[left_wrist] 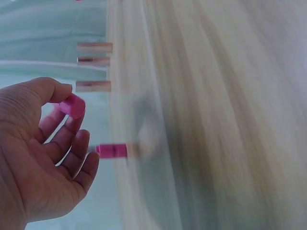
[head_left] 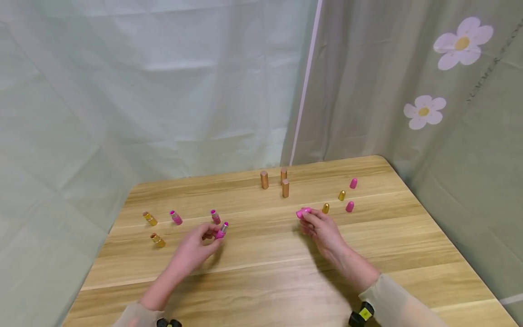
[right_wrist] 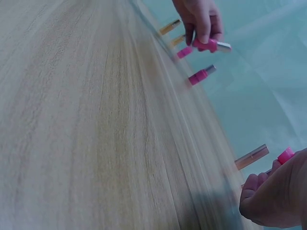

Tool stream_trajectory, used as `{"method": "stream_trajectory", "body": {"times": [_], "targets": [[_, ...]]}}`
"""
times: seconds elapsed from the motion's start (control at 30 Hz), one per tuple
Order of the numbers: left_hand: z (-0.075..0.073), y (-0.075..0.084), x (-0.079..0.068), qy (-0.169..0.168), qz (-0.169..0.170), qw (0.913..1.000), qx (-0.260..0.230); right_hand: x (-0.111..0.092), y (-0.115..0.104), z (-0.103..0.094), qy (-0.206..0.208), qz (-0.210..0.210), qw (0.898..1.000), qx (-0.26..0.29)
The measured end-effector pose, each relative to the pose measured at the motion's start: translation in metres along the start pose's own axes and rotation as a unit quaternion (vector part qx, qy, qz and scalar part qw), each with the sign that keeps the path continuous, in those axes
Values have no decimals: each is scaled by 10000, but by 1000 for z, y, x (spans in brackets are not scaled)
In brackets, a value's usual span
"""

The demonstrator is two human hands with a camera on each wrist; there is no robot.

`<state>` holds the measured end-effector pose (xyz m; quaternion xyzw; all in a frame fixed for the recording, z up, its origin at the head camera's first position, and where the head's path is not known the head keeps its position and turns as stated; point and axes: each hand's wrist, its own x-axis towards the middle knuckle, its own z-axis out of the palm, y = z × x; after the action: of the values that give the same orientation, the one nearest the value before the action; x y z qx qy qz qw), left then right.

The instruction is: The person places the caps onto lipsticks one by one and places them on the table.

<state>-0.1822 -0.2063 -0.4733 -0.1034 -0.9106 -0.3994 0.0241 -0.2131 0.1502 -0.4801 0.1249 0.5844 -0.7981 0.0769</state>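
Note:
Between thumb and fingertips, my left hand (head_left: pixel 195 249) pinches an uncapped pink lipstick tube (head_left: pixel 222 230) with a silver collar, tilted above the table. Its pink base (left_wrist: pixel 73 106) faces the left wrist camera. My right hand (head_left: pixel 325 234) pinches a pink bullet-shaped lipstick cap (head_left: pixel 303 212), lying sideways with its wider end toward the left hand. A gap separates the two hands. Just beyond the left hand stands another uncapped pink lipstick (head_left: pixel 215 217). Close to the right hand's fingers are a gold cap (head_left: pixel 325 208) and a pink cap (head_left: pixel 350 206).
Farther left stand a pink lipstick (head_left: pixel 176 217) and two uncapped gold ones, one behind (head_left: pixel 150 218) the other (head_left: pixel 157 240). Three copper tubes, including one (head_left: pixel 264 180), stand at the back middle. Another gold cap (head_left: pixel 342 195) and pink cap (head_left: pixel 353 183) are at right. Curtains surround the wooden table (head_left: pixel 261 281).

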Motion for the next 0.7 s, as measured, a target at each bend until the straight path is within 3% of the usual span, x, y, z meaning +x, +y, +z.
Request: {"method": "stream_trajectory", "body": {"times": [0.23, 0.7], "targets": [[13, 18, 9, -112, 312, 9994, 86, 0, 2, 1, -2, -7, 10000, 93], [34, 59, 34, -190, 480, 9986, 69, 0, 2, 12, -27, -131, 9997, 199]]}}
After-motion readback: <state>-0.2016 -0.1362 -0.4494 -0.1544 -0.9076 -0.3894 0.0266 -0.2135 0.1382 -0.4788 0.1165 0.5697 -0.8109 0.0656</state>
